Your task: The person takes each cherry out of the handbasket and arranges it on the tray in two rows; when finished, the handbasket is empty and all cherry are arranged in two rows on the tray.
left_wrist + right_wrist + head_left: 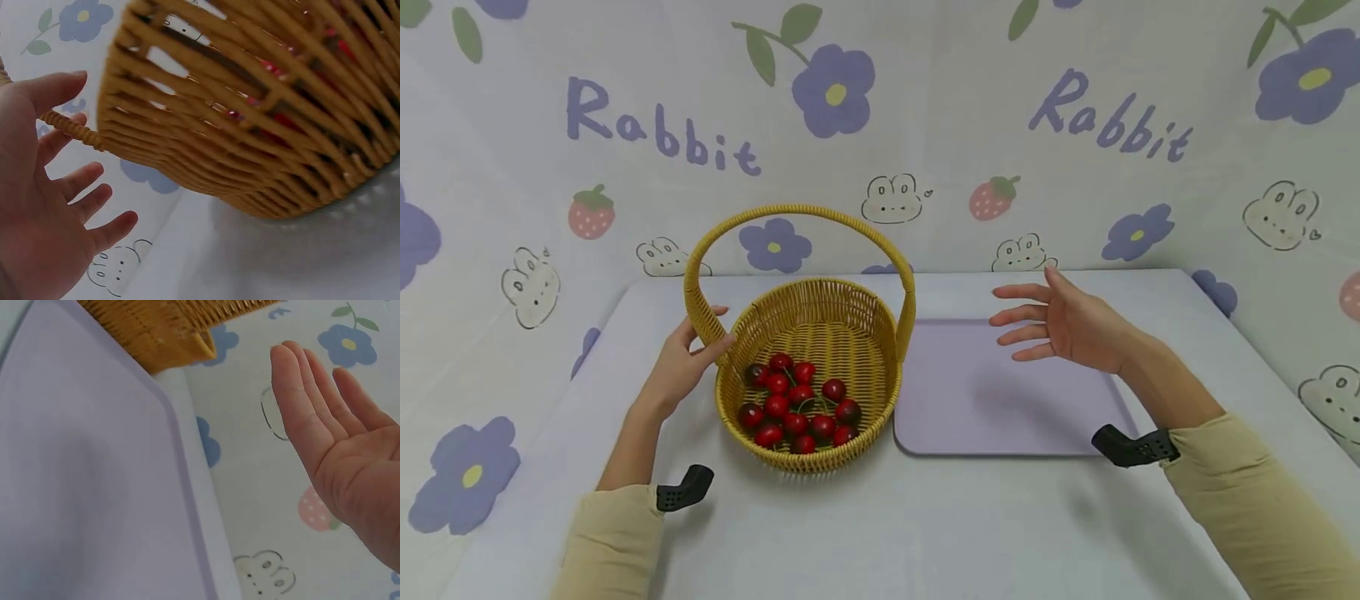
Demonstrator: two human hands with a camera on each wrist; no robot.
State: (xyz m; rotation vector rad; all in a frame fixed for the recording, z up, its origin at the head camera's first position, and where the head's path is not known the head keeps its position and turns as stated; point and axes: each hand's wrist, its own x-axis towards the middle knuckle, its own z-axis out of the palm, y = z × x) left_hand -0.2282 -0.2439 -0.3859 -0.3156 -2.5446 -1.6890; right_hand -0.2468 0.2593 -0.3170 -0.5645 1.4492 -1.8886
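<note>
A yellow wicker basket (811, 463) with a tall arched handle (797, 210) stands upright left of centre. Several dark red cherries (801, 393), some with green stems, lie on its floor toward the near side. My left hand (683, 362) is at the handle's left foot, thumb in front and forefinger behind; the left wrist view shows its fingers (103, 231) spread and not closed round the handle. Whether they touch it I cannot tell. Over a lilac tray (1000, 417), my right hand (1078, 325) hovers with fingers extended, holding nothing.
The tray lies flat just right of the basket, close to its rim. Both rest on a white-covered table (865, 533). Behind rises a cloth backdrop (955, 108) with flowers, rabbits and strawberries. Each wrist carries a black camera mount (685, 488).
</note>
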